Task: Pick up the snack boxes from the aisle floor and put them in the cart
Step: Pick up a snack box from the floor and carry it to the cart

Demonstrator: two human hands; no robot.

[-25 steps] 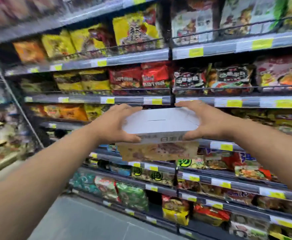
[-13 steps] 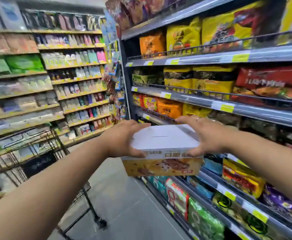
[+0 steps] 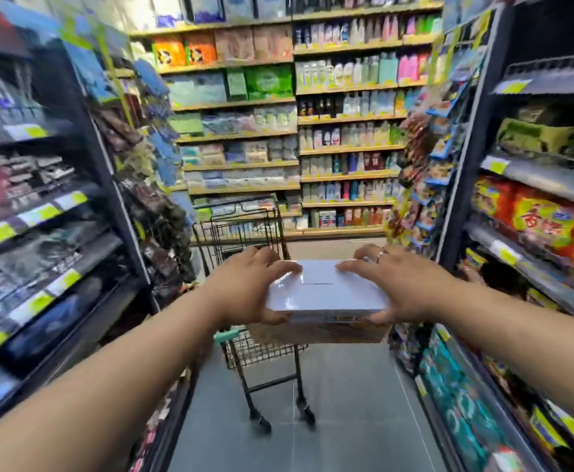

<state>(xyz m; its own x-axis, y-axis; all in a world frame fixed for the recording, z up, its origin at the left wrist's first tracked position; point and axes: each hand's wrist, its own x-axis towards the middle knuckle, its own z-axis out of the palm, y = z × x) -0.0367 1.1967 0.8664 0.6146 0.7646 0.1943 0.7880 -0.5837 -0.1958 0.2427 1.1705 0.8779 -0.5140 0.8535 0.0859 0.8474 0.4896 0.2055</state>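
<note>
First: Since half a second ago the view has swung off the right-hand shelves (image 3: pixel 547 185) to straight down the aisle. The cart (image 3: pixel 241 229), then off at the left edge, now stands dead ahead on the floor (image 3: pixel 347 403).

Second: And the box?

First: The box (image 3: pixel 326 287) is up in the air, level, between both hands, in front of the cart's handle end and not yet in the basket. Whether it has cleared the near rim I cannot tell.

Second: Why both hands on it?

First: It's a broad, flat carton. The left hand (image 3: pixel 248 287) and right hand (image 3: pixel 401 287) each grip a short end, fingers (image 3: pixel 285 267) spread across the top and thumbs tucked under the front edge. I'd judge that keeps it flat and square to the cart for setting down inside.

Second: What does it look like?

First: Plain glossy white on top, with one thin dark line near the middle — a slit or a seam, I can't say which. The front face is printed brown and orange, and the print is too blurred to read. Corners look crisp and nothing is crushed.
</note>
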